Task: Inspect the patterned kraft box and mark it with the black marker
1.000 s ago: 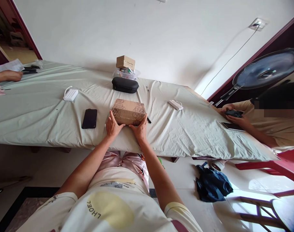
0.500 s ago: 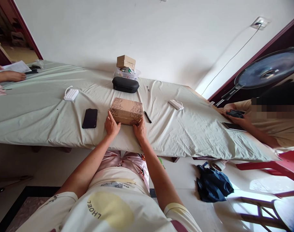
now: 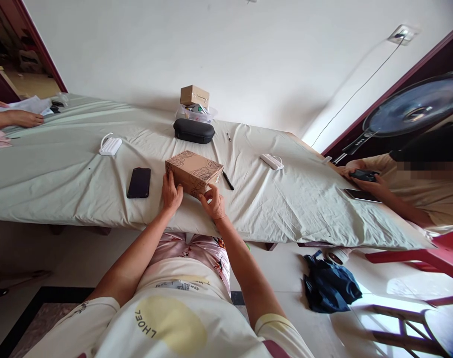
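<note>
A brown cardboard box point(image 3: 194, 171) printed with dark flower outlines lies near the front edge of the cloth-covered table point(image 3: 62, 169). It sits turned at an angle. My left hand point(image 3: 171, 191) grips its near left corner, fingers up against the side. My right hand point(image 3: 214, 201) holds the near right corner from below, fingers curled. A black pen point(image 3: 228, 181) lies just right of the box and a black phone point(image 3: 138, 182) lies to its left.
A black case point(image 3: 194, 131), a plastic tub point(image 3: 195, 114) topped by a small box point(image 3: 194, 95), and two white gadgets point(image 3: 109, 145) point(image 3: 270, 161) lie on the table. A person at right holds a dark device point(image 3: 362, 175); another person's arm point(image 3: 15, 119) rests far left. A fan point(image 3: 412, 107) stands right.
The box has been turned anticlockwise and tipped slightly, its right end swinging toward me. My right hand slid under that corner. The black pen beside it is now fully exposed.
</note>
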`<state>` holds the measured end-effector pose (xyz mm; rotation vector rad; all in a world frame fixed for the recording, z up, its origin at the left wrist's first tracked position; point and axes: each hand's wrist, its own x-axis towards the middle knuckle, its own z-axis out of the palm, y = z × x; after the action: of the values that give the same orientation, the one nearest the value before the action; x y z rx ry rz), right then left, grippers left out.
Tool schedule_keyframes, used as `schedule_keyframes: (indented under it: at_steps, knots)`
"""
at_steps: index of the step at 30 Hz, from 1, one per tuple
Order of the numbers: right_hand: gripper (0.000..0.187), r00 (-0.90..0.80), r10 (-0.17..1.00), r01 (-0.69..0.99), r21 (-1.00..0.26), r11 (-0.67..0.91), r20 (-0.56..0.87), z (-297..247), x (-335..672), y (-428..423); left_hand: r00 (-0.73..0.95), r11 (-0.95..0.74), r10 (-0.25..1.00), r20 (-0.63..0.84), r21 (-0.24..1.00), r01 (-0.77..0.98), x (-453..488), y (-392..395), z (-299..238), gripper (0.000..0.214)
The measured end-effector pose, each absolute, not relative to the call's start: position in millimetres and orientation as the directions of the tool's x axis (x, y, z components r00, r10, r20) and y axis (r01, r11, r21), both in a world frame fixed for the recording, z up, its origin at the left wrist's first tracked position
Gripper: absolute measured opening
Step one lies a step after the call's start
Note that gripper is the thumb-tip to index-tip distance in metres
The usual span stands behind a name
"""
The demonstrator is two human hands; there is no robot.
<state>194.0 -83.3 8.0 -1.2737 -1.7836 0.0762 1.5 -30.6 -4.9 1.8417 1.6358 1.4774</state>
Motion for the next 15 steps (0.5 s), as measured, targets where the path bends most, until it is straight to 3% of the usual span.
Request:
schedule_keyframes:
  at_steps: [4,10,15]
  knots:
    - [0.029,-0.256,0.762,0.753,-0.372,0.543,0.595,11,190,-85,-0.028,-0.47,0.813,0.581,0.685,0.556,2,-34,-3,0.064]
    - [0.041,-0.134,0.701,0.835,-0.301,0.461,0.701,19,192,-93,0.109,-0.563,0.773,0.625,0.596,0.572,6,-43,5,0.074]
    - [0.051,-0.324,0.728,0.83,-0.188,0.526,0.604,25,184,-94,0.197,-0.591,0.775,0.6,0.58,0.56,8,-49,8,0.061]
